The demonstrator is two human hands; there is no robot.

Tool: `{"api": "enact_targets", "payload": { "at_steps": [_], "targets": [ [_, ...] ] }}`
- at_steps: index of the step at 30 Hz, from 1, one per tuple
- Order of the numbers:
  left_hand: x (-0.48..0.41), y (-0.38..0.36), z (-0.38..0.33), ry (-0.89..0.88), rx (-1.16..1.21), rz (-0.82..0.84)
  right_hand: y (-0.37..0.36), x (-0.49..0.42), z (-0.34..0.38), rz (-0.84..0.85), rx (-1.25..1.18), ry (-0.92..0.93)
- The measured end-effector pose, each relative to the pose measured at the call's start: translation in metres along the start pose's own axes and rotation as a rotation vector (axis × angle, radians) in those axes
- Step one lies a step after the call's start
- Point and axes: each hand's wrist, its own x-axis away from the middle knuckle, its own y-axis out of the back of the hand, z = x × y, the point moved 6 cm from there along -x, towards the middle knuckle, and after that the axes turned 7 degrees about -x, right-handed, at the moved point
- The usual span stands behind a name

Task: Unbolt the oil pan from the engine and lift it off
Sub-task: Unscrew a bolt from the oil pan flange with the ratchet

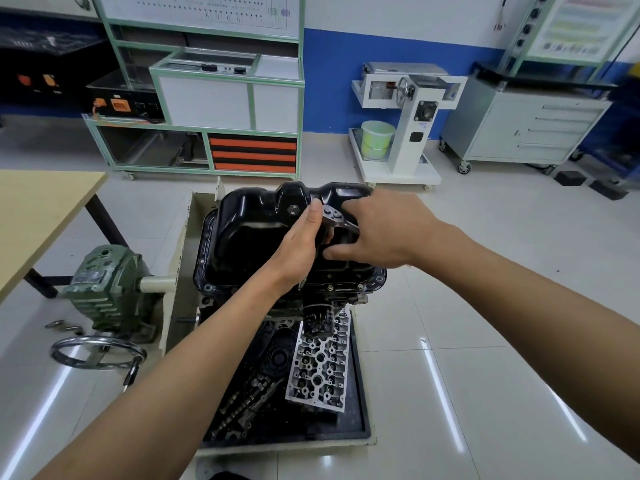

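wrench point(335, 217): only its head and a short stretch of shaft show; the rest lies under the right hand point(377, 230).
left hand point(298, 247): holds the wrench, fingertips tucked out of sight.
right hand: whether its fingers clasp the wrench cannot be told.
oil pan point(256, 233): right part covered by both hands.
engine point(339, 294): mostly hidden beneath the oil pan.
surface point(38, 209): cut off by the left edge.
wall chart point(207, 8): cut by the top edge, print too small to read.
cabinet point(526, 129): blurred.

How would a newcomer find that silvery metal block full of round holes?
Find the glossy black oil pan mid-room. Nearer the viewer sits a shallow black tray; the silvery block lies along its right side, the only pale, hole-riddled piece among dark greasy parts.
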Motion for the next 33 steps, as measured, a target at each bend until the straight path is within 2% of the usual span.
{"api": "enact_targets", "payload": {
  "at_steps": [5,9,12,14,17,20,24,28,33],
  "targets": [
    [0.0,-0.004,-0.003,0.008,0.003,0.063,-0.011,0.005,0.011,0.122,-0.214,-0.069],
    [-0.001,-0.002,-0.002,-0.017,0.014,0.063,-0.002,0.0,0.009,0.206,-0.295,-0.03],
    [0.003,-0.001,-0.004,-0.035,-0.024,0.093,0.01,-0.005,0.007,0.119,-0.064,0.001],
    [0.004,-0.004,-0.006,-0.061,-0.14,0.08,0.014,-0.009,0.008,0.044,0.071,0.006],
    [0.005,-0.005,-0.005,-0.094,-0.274,0.062,0.013,-0.015,0.011,0.037,0.006,0.048],
    [0.008,0.0,-0.004,-0.086,-0.202,0.099,0.003,-0.015,0.023,0.082,-0.078,0.189],
    [0.012,0.013,0.001,-0.125,-0.17,0.152,-0.012,-0.011,0.029,0.091,0.026,0.27],
    [0.014,0.01,0.001,-0.122,-0.108,0.134,-0.006,-0.017,0.032,0.058,0.004,0.232],
    [0.009,0.009,0.006,-0.041,-0.032,0.026,0.009,-0.015,0.024,0.009,-0.082,0.077]
  ]
}}
